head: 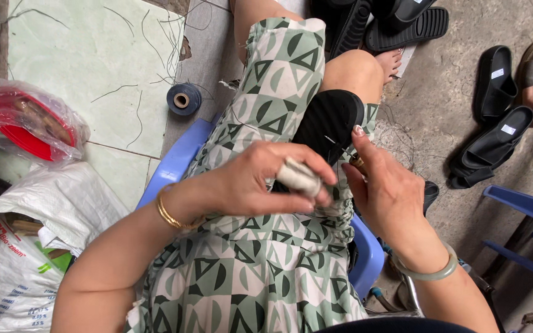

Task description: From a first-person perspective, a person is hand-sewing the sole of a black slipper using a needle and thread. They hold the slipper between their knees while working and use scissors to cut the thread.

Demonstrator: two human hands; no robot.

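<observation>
The right hand (390,191) has its fingers pressed together around a stitching awl (350,155), a thin metal needle on a brass-coloured ferrule, thumb along the top, with the tip pointing toward ten o'clock into the black sandal sole (328,120). The sole lies just beyond the grip at about eleven o'clock from that hand, resting on the person's lap over the green patterned dress (266,259) and tilted up toward the knee. The left hand (260,179) curls closed over the near end of the sole at about nine o'clock from the awl, its forefinger wrapped in pale cloth tape (300,177); whether it also pinches thread I cannot tell. A gold bangle (169,214) sits on the left wrist and a pale jade bangle (430,271) on the right. The person sits on a blue plastic stool (177,161). Farther out, at ten o'clock on the pale green tile, stands a dark blue thread spool (184,98); at nine o'clock a red round thing in a clear plastic bag (26,120); at seven o'clock a white woven sack (26,246). At two o'clock black sandals (495,123) lie on the concrete floor (445,80), and more lie at twelve o'clock.
</observation>
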